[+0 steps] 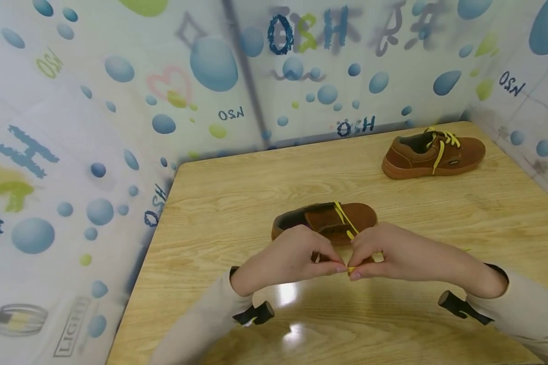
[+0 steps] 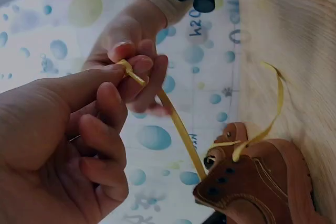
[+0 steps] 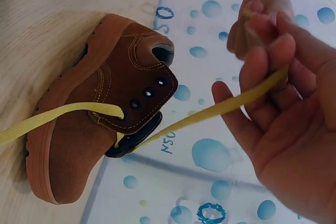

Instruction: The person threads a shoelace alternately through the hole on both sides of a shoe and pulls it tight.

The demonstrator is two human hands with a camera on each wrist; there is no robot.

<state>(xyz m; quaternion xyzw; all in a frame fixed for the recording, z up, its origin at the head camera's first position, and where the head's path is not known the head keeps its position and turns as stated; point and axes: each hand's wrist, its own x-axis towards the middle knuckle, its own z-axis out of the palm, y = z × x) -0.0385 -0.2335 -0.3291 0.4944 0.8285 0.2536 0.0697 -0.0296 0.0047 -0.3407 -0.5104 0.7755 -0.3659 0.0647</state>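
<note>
The left hand [image 1: 297, 256] and right hand [image 1: 399, 253] meet on the near side of the near shoe [image 1: 319, 218], which sits mid-table with its toe to the right, while the far shoe [image 1: 456, 158] stands at far right. Both hands pinch the lace [image 3: 220, 107] narrowly by its tip [image 2: 136, 78], thumbs against fingers. Working it well probably means smoothing that tip slim and straight, keeping the strand slack and untwisted, so it suits the bare eyelets [image 3: 149, 92].
</note>
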